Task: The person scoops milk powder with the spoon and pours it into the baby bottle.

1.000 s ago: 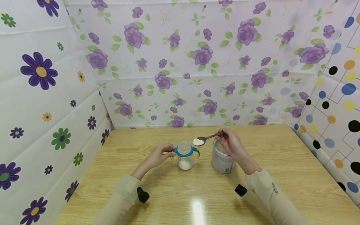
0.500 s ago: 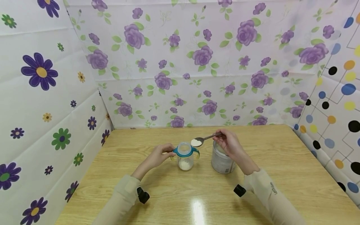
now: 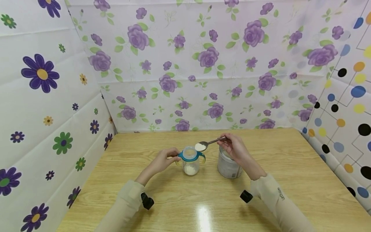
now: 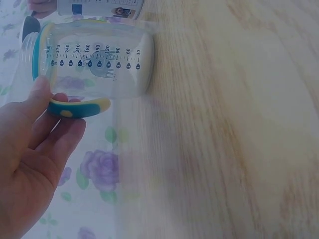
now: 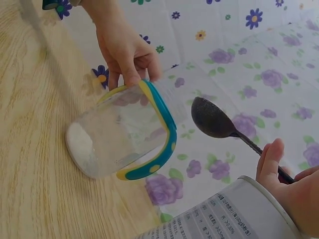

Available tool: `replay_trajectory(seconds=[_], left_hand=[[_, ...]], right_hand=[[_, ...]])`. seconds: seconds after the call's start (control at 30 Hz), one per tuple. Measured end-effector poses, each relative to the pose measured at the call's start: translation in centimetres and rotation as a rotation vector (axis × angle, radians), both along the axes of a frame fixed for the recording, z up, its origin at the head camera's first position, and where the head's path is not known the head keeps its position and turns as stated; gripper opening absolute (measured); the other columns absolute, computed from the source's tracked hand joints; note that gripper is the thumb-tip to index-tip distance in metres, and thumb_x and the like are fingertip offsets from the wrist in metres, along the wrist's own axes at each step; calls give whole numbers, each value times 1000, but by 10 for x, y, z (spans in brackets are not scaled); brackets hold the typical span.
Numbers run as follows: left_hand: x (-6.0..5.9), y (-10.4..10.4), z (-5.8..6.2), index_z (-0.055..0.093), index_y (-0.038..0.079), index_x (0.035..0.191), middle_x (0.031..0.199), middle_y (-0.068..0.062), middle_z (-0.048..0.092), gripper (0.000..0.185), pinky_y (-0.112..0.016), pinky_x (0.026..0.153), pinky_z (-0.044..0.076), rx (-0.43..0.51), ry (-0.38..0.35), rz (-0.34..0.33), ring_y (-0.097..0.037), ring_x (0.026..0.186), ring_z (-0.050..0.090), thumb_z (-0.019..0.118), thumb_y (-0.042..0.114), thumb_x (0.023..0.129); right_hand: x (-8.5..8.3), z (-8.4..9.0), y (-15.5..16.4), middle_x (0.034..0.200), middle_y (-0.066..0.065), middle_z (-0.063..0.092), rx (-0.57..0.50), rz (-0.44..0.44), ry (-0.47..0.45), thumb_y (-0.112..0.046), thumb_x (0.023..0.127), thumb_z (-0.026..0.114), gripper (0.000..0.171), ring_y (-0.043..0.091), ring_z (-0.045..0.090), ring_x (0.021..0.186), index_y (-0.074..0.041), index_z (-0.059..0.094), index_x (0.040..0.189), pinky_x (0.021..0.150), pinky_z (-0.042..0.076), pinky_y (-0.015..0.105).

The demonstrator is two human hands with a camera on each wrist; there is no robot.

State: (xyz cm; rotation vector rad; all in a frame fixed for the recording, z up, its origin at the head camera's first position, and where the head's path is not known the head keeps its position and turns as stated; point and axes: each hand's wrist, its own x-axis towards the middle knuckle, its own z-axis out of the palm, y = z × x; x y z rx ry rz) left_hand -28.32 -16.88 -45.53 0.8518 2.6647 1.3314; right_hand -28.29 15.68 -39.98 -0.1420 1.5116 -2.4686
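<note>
A clear baby bottle (image 3: pixel 190 166) with a teal-and-yellow handle ring stands upright and uncapped on the table, white powder at its bottom. My left hand (image 3: pixel 165 160) pinches its left handle (image 4: pixel 79 108) between thumb and fingers. My right hand (image 3: pixel 236 149) grips the handle of a dark spoon (image 5: pixel 214 118), whose bowl carries a heap of white powder (image 3: pixel 200 147). That bowl hovers just above the right side of the bottle's mouth (image 3: pixel 190 152). Below my right hand stands an open grey tin (image 3: pixel 229 166), part of its opening hidden by the hand.
The wooden table (image 3: pixel 179 206) reaches back to a wall cloth with purple roses (image 3: pixel 208 58). Patterned cloths also hang at the left and right. A black wrist camera (image 3: pixel 147 201) sits on the left sleeve and another black camera (image 3: pixel 246 196) on the right.
My right hand has shifted slightly left, bringing the loaded spoon from beside the bottle to the edge of its mouth. My left hand, the bottle and the tin have stayed put.
</note>
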Motion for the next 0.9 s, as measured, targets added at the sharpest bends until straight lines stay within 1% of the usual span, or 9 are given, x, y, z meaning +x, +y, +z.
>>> replay_trajectory(seconds=[0.17,0.33,0.43,0.57,0.77,0.9], left_hand=[[-1,0,-1,67,20,103,95,3,70,10,-27,80,55,-10,-10,12,-13,92,67,63,21,94],[-1,0,-1,67,19,104,95,2,70,11,-27,81,55,-13,-4,5,-13,92,67,63,20,94],[0,0,-1,67,19,103,94,2,70,10,-27,81,55,-10,-7,5,-12,91,67,63,20,94],[0,-1,-1,67,18,103,95,1,70,11,-28,80,56,-3,-3,2,-13,91,67,63,19,94],[0,0,-1,67,16,105,97,-3,70,12,-28,79,56,5,-1,-1,-15,91,68,63,20,94],[0,0,-1,68,15,104,96,-2,70,12,-28,78,56,10,7,1,-14,90,68,64,18,93]], right_hand=[[1,1,-2,98,6,62,13,6,4,-16,107,31,31,12,66,88,-6,59,98,83,55,18],[0,0,-3,102,7,61,4,27,8,-14,107,30,29,12,66,89,-4,56,102,84,54,18],[-1,0,-4,101,7,62,-1,28,3,-14,107,30,29,12,67,88,-3,57,102,84,55,18],[-1,0,-6,97,6,64,-20,34,-8,-13,107,30,32,12,68,88,-5,60,99,82,55,17],[-1,2,-9,97,9,66,-59,37,-28,-12,106,32,31,14,70,86,-2,61,100,81,55,18],[-1,2,-11,95,9,67,-52,58,-21,-12,106,34,32,15,70,88,-3,63,98,81,55,18]])
